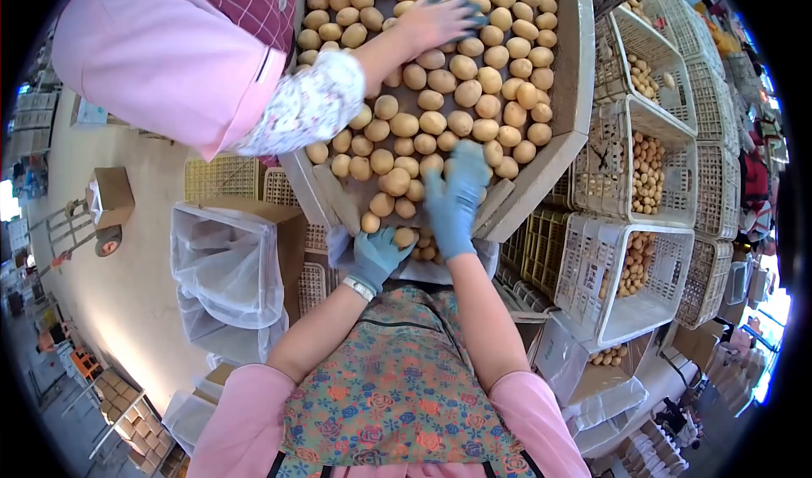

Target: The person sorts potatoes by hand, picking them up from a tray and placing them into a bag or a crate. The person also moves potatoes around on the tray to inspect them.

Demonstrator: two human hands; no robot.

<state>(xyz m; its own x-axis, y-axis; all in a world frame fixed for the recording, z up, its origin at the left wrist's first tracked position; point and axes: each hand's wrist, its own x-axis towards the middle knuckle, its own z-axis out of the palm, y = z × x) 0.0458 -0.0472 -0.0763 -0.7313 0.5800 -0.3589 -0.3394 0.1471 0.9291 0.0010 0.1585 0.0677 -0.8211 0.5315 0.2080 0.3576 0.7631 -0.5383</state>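
Note:
Many round, tan potatoes cover a sorting table with wooden sides that narrows toward me. At its narrow mouth, my left hand in a blue-grey glove has its fingers curled at a potato. More potatoes lie just below the mouth, between my hands. My right hand, gloved alike and slightly blurred, reaches over the potatoes along the right side. Its thumb and fingers are apart, and its palm side is hidden. A white liner shows under the mouth.
A co-worker's hand spreads over the potatoes from the upper left. White plastic crates with potatoes stand stacked on the right. Lined boxes stand at the left, with a cart on the floor beyond.

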